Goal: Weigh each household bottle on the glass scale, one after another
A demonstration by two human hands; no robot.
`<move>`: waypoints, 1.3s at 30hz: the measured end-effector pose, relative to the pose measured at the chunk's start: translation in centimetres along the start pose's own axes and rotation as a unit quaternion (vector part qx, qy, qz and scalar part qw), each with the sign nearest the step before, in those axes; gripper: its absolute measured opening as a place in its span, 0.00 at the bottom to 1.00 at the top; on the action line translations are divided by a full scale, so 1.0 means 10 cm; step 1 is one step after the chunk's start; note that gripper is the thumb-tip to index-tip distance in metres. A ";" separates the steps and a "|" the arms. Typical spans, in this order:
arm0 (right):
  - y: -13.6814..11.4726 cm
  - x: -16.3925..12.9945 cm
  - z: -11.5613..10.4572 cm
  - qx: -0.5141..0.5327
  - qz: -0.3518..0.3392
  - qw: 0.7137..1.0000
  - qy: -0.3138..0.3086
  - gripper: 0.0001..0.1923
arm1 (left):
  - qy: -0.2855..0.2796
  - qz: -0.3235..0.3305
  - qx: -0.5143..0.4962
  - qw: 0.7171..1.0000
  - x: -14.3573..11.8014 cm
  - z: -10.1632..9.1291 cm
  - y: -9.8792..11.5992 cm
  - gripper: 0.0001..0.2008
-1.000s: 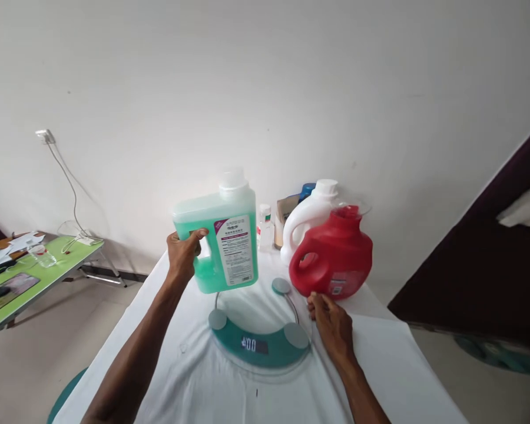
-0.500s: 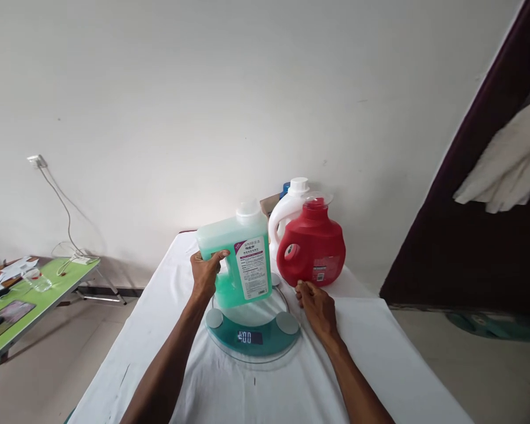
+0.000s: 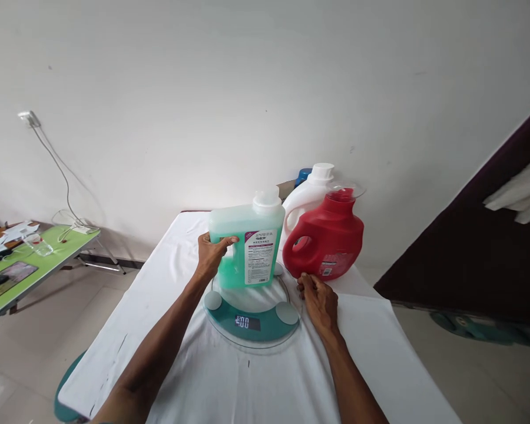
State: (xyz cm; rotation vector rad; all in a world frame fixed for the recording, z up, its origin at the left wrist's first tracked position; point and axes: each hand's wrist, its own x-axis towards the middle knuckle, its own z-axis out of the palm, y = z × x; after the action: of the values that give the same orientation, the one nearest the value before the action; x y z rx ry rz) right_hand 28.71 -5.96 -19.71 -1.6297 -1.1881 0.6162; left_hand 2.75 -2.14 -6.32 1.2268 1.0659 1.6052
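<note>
Hands: two, both bare, both the person's own.
Left hand point(image 3: 212, 254): its fingers are curled tight round the handle of the green jug point(image 3: 245, 246), thumb on top.
Right hand point(image 3: 318, 300): lies palm down on the desk point(image 3: 380, 353), fingers loosely bent, their tips near the base of the red jug point(image 3: 327, 235); whether they touch it cannot be told.
Jugs: three — one green, one red, one white jug point(image 3: 304, 200).
Green jug: upright with a white cap, over the glass plate of the scale point(image 3: 251, 315), at its 12 o'clock edge; whether it rests on the glass cannot be told.
Scale: one, round, teal band toward the person, display showing zeros, four round pads.
Red jug: at 2 o'clock from the scale, clear cap on top.
White jug: behind the red one, at 11 o'clock from it, touching or nearly so.
Desk: one, under a white cloth.
Side table point(image 3: 48, 262): one, green-topped, at 9 o'clock, papers and a cable on it.
</note>
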 end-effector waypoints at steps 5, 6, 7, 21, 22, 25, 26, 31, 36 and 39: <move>0.01 -0.01 0.00 -0.006 -0.008 1.000 0.004 0.36 | -0.053 0.072 0.030 0.996 0.05 -0.31 -0.05 0.33; 0.01 -0.01 0.00 -0.006 -0.010 1.000 0.002 0.36 | -0.055 0.085 0.032 0.994 0.06 -0.41 -0.11 0.35; 0.02 0.00 0.00 -0.005 -0.013 1.000 0.000 0.36 | -0.042 0.086 0.031 0.995 0.06 -0.51 -0.19 0.37; 0.12 0.01 0.03 -0.021 -0.026 0.999 0.015 0.32 | 0.107 -0.022 0.092 0.990 -0.14 -1.14 -1.04 0.42; 0.11 0.00 0.02 -0.025 -0.023 0.999 0.013 0.31 | 0.107 -0.026 0.093 0.990 -0.13 -1.14 -1.04 0.42; 0.06 0.00 0.01 -0.035 -0.019 0.999 0.007 0.29 | 0.106 -0.033 0.093 0.990 -0.12 -1.15 -1.04 0.41; 0.05 -0.01 0.01 -0.037 -0.018 0.999 0.006 0.29 | 0.105 -0.035 0.093 0.989 -0.12 -1.15 -1.04 0.40; 0.05 -0.01 0.03 -0.042 -0.020 0.999 0.009 0.28 | 0.102 -0.040 0.104 0.989 -0.12 -1.14 -1.05 0.40; 0.07 0.00 0.03 -0.052 -0.026 0.998 0.012 0.28 | 0.101 -0.049 0.100 0.989 -0.12 -1.12 -1.03 0.39; 0.08 0.00 0.03 -0.057 -0.021 0.998 0.004 0.28 | 0.097 -0.051 0.105 0.988 -0.13 -1.10 -1.01 0.38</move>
State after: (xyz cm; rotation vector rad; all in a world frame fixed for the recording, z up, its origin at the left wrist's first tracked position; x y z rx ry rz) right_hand 28.77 -5.85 -20.51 -1.6967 -1.2672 0.5236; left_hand -6.61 -1.91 -18.03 1.1458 1.4280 1.5894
